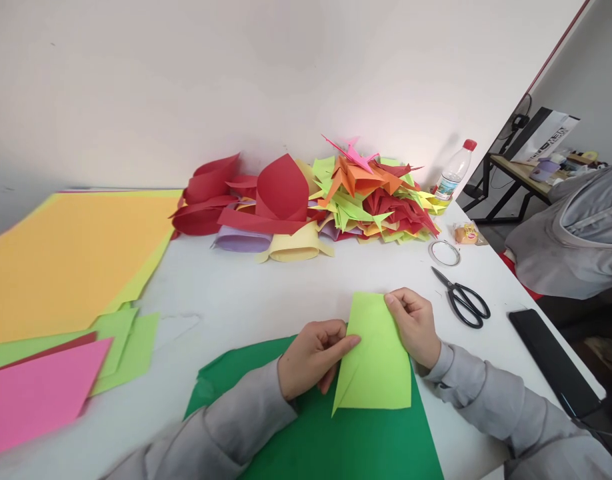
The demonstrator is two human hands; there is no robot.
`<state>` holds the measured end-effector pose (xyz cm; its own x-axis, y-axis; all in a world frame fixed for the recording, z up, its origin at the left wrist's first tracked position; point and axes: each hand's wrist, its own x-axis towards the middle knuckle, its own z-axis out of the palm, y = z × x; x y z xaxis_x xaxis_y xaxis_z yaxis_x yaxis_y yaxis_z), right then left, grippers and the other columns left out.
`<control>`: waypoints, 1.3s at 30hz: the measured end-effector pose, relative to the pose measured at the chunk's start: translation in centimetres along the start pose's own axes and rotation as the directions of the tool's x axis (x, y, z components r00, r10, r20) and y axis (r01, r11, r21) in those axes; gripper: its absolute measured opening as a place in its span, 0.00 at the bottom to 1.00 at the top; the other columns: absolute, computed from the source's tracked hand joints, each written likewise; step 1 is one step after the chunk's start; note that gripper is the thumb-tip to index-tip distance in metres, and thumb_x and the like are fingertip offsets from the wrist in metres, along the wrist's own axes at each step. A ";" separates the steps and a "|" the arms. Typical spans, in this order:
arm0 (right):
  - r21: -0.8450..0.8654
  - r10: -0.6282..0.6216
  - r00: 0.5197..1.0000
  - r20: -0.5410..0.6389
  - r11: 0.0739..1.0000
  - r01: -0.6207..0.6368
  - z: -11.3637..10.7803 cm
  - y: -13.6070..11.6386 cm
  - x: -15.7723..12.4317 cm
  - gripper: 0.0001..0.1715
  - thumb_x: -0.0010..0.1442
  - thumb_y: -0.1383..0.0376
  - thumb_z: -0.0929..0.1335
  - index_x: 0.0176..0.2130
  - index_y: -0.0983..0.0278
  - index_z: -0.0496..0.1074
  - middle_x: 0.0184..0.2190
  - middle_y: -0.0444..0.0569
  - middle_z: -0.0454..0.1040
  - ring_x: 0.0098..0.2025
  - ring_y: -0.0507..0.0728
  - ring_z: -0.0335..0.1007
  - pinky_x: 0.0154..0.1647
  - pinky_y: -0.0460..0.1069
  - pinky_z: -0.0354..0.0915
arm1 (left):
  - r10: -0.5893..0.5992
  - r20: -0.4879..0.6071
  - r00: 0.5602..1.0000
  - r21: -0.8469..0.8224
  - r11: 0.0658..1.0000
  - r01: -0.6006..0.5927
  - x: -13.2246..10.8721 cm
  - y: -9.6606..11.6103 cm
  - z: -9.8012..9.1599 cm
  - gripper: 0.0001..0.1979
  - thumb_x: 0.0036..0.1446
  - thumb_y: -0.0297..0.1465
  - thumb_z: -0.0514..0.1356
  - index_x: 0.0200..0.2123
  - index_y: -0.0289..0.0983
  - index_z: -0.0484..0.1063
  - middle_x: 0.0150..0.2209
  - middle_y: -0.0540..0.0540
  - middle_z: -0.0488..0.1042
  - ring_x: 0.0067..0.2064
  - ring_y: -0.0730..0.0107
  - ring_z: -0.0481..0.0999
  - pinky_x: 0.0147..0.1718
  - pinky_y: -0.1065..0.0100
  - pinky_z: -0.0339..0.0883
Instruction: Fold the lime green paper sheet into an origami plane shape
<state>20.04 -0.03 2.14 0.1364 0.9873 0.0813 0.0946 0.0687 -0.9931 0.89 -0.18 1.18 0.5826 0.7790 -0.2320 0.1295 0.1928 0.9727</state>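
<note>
A light green folded paper (373, 360) lies on a dark green sheet (326, 433) near the table's front edge. My left hand (313, 357) presses its fingertips on the paper's left folded edge, fingers curled together. My right hand (415, 325) pinches the paper's upper right edge with thumb and fingers closed on it. Both forearms wear grey sleeves.
A pile of folded paper shapes (356, 200) in red, orange and green lies at the back by the wall. Orange sheets (71, 260) and a pink sheet (36, 393) lie left. Scissors (463, 300), a tape roll (444, 253), a phone (553, 363) and a bottle (455, 171) sit right.
</note>
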 end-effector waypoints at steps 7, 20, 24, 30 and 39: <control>0.023 0.027 0.997 -0.079 0.999 -0.025 -0.3 0.2 0.7 0.23 0.52 0.47 0.69 0.26 0.65 0.70 0.19 0.41 0.63 0.22 0.49 0.54 0.22 0.45 0.54 | -0.026 0.020 0.999 0.002 1.000 0.026 0.1 0.0 0.0 0.23 0.51 0.52 0.59 0.22 0.39 0.58 0.07 0.58 0.61 0.09 0.78 0.60 0.08 0.79 0.47; 0.061 0.047 0.978 -0.205 0.998 -0.035 -1.2 1.0 2.2 0.21 0.52 0.49 0.69 0.26 0.64 0.69 0.19 0.40 0.63 0.22 0.49 0.54 0.22 0.45 0.53 | -0.081 0.033 0.996 -0.028 0.996 0.082 0.2 0.6 0.1 0.20 0.48 0.47 0.63 0.23 0.37 0.61 0.19 0.48 0.76 0.09 0.80 0.63 0.08 0.77 0.52; 0.053 0.030 0.976 -0.218 0.998 -0.019 -1.4 1.0 2.4 0.21 0.52 0.49 0.69 0.26 0.65 0.70 0.19 0.39 0.63 0.22 0.48 0.53 0.22 0.45 0.53 | -0.085 0.009 0.996 -0.039 0.996 0.085 0.3 0.7 0.0 0.18 0.47 0.44 0.63 0.23 0.36 0.62 0.19 0.48 0.76 0.09 0.80 0.62 0.07 0.78 0.51; 0.047 0.014 0.972 -0.233 0.999 -0.003 -1.3 1.0 2.4 0.21 0.53 0.49 0.69 0.26 0.64 0.70 0.20 0.40 0.64 0.22 0.49 0.54 0.22 0.45 0.53 | -0.070 -0.024 0.997 -0.090 0.994 0.068 0.5 0.5 0.0 0.17 0.47 0.42 0.64 0.25 0.36 0.64 0.18 0.50 0.75 0.09 0.80 0.62 0.07 0.78 0.51; 0.046 0.001 0.972 -0.235 0.999 0.010 -1.4 1.2 2.5 0.20 0.55 0.50 0.69 0.27 0.64 0.70 0.21 0.40 0.65 0.23 0.49 0.55 0.23 0.45 0.55 | -0.005 -0.043 0.999 -0.109 0.994 0.000 0.5 0.0 -0.1 0.19 0.49 0.43 0.64 0.34 0.37 0.62 0.18 0.54 0.74 0.09 0.77 0.63 0.07 0.77 0.53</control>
<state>21.92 2.32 1.26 0.3644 0.9261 0.0978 0.0503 0.0853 -0.9951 1.15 0.26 1.09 0.5466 0.8031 -0.2371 0.0417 0.2566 0.9656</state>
